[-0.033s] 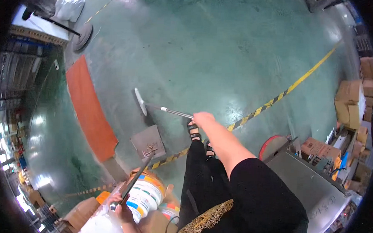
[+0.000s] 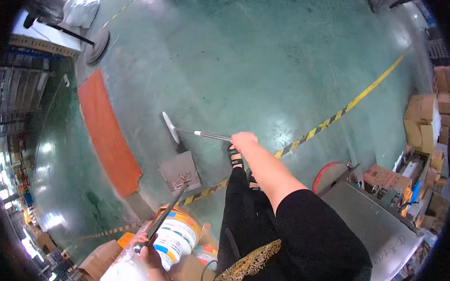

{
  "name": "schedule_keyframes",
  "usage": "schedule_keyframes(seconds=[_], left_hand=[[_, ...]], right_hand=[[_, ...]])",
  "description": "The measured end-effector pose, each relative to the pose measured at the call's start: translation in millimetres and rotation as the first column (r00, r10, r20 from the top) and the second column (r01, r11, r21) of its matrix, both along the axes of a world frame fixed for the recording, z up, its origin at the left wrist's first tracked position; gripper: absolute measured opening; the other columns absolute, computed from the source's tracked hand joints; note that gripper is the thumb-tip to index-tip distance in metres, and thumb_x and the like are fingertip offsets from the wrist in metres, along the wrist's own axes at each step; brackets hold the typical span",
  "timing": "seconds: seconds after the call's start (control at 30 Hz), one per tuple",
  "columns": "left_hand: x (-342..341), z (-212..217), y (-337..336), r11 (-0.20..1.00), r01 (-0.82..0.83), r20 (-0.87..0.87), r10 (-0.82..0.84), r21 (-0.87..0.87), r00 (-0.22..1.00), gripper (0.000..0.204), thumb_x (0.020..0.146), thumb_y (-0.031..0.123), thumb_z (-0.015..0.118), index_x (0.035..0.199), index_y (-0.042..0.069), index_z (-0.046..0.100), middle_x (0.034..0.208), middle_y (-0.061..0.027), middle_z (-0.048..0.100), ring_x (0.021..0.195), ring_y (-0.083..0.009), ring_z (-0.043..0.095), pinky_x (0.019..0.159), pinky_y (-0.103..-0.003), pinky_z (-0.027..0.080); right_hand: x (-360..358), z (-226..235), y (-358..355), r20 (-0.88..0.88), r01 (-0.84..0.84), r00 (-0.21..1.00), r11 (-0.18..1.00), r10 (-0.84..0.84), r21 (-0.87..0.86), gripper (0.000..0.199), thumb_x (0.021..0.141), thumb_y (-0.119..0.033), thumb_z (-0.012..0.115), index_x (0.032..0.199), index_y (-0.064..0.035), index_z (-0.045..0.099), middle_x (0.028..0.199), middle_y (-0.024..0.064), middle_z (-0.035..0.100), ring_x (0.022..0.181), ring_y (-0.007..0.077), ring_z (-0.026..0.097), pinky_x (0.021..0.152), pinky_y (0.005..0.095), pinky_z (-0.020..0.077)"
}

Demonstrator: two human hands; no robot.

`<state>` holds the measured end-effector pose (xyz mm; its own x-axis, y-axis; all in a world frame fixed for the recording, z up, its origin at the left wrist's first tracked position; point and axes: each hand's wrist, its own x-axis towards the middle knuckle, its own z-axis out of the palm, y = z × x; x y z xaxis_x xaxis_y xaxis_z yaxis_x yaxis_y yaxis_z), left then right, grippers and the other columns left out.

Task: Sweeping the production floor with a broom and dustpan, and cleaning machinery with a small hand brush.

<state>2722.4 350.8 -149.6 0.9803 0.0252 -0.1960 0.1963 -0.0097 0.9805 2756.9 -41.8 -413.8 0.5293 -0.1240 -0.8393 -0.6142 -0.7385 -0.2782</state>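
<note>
My right hand point(image 2: 244, 140) is closed around the silver pole of a broom point(image 2: 210, 135). The narrow white broom head point(image 2: 170, 127) rests at the floor, left of my feet and beyond the dustpan. My left hand point(image 2: 149, 247) grips the dark upright handle of a long-handled dustpan point(image 2: 176, 164). The grey pan lies flat on the floor, its far edge toward the broom head but apart from it. A small heap of brownish debris point(image 2: 181, 181) sits in the pan near the handle's foot.
White tubs point(image 2: 178, 239) and cardboard boxes point(image 2: 99, 260) stand beside my left arm. A reddish-brown sheet point(image 2: 110, 133) lies on the green floor at left, with a round-based stand point(image 2: 97, 47) beyond it. To my right are a grey metal cabinet point(image 2: 365, 217) and stacked cartons point(image 2: 420, 121).
The broom head has shifted slightly nearer to me and the dustpan. My right hand has moved a little left and nearer with it. The left hand looks nearly still.
</note>
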Motion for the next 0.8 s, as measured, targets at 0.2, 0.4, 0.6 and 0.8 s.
schedule_keyframes(seconds=[0.2, 0.4, 0.6, 0.8], left_hand=[[102, -29, -56, 0.976, 0.213, 0.029, -0.215, 0.048, 0.976, 0.038, 0.061, 0.034, 0.064, 0.074, 0.005, 0.044, 0.071, -0.0067, 0.045, 0.079, -0.0216, 0.044, 0.078, -0.035, 0.036], [177, -39, -115, 0.897, 0.433, -0.033, -0.432, 0.091, 0.901, 0.029, 0.06, 0.023, 0.062, 0.072, 0.003, 0.045, 0.071, -0.008, 0.047, 0.076, -0.0214, 0.045, 0.078, -0.035, 0.035], [218, -33, -180, 0.742, 0.661, -0.11, -0.652, 0.106, 0.75, 0.031, 0.058, 0.027, 0.062, 0.071, 0.003, 0.047, 0.073, -0.0076, 0.049, 0.079, -0.0219, 0.045, 0.079, -0.036, 0.035], [239, -33, -232, 0.658, 0.74, -0.061, -0.74, 0.136, 0.67, 0.033, 0.059, 0.03, 0.064, 0.069, 0.003, 0.048, 0.071, -0.0075, 0.049, 0.077, -0.0211, 0.046, 0.076, -0.034, 0.036]], right_hand=[[-56, 4, -145, -0.103, 0.03, 0.993, 0.982, -0.05, -0.189, 0.029, 0.078, -0.035, 0.043, 0.098, -0.0196, 0.058, 0.103, 0.0046, 0.056, 0.094, 0.0238, 0.054, 0.078, 0.0367, 0.0439], [-243, 116, -219, -0.206, 0.31, 0.881, 0.85, -0.425, -0.426, 0.032, 0.084, -0.032, 0.037, 0.104, -0.0115, 0.051, 0.105, 0.0139, 0.052, 0.099, 0.028, 0.049, 0.082, 0.0401, 0.0392], [-295, 209, -220, -0.312, 0.371, 0.638, 0.636, -0.704, -0.677, 0.033, 0.082, -0.035, 0.04, 0.096, -0.0099, 0.056, 0.1, 0.0141, 0.055, 0.095, 0.0294, 0.052, 0.079, 0.041, 0.0415], [-299, 220, -199, -0.133, 0.622, 0.548, 0.508, -0.826, -0.595, 0.031, 0.08, -0.036, 0.041, 0.095, -0.0118, 0.056, 0.093, 0.015, 0.057, 0.089, 0.031, 0.054, 0.075, 0.0411, 0.0423]])
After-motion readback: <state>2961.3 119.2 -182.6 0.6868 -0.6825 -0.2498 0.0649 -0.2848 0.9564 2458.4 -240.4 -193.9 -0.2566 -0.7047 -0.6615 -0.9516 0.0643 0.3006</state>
